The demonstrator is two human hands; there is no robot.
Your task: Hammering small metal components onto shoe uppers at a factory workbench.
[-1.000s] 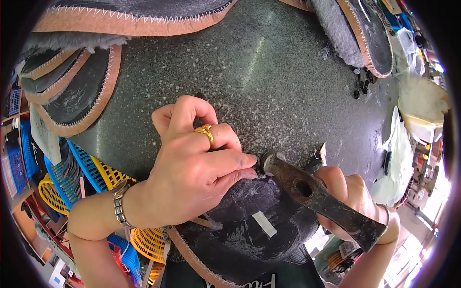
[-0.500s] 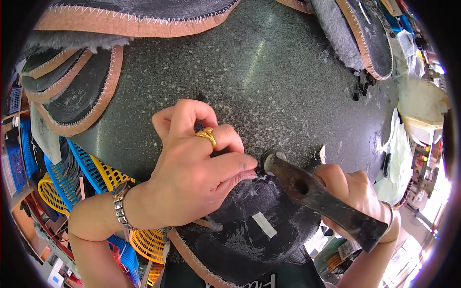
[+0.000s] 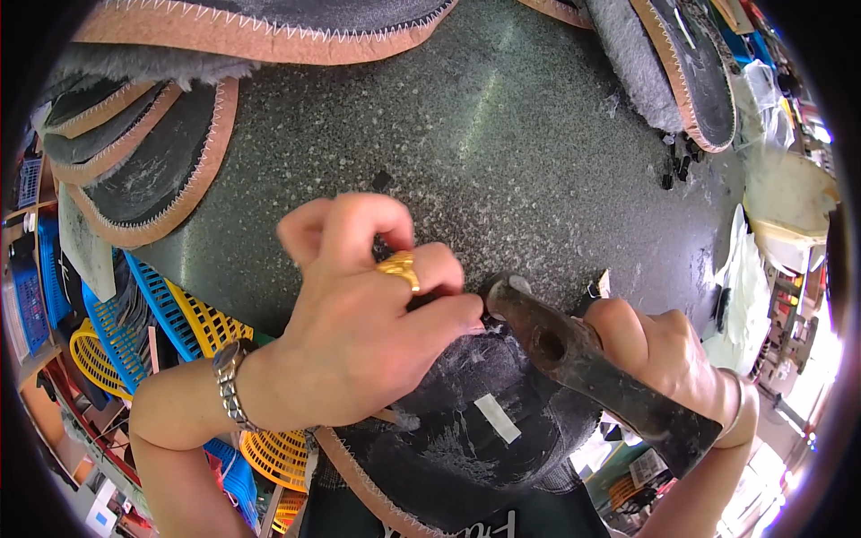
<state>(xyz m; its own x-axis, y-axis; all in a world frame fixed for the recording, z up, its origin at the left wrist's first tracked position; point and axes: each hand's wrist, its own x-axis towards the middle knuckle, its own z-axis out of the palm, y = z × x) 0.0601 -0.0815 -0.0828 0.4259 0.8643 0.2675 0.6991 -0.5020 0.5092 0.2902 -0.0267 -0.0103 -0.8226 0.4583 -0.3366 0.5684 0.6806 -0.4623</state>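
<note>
Gripping the hammer (image 3: 596, 390) in our closed right hand (image 3: 659, 359), we had one end of its head just beside our left fingertips (image 3: 466, 309). Our left hand (image 3: 377, 314) was pinched, thumb and forefinger together at the far edge of the dark shoe (image 3: 457, 453); we could not tell what lay between them. The shoe sat at the near side of the surface (image 3: 314, 134), below and between our hands, with a white strip (image 3: 498, 419) on top. We wore a gold ring (image 3: 399, 269) and a watch (image 3: 231, 381) on the left. Beyond, at the upper left, stitched soles (image 3: 170, 179) overlapped; at the upper right, black bits (image 3: 677, 169) lay near grey fur (image 3: 628, 63).
</note>
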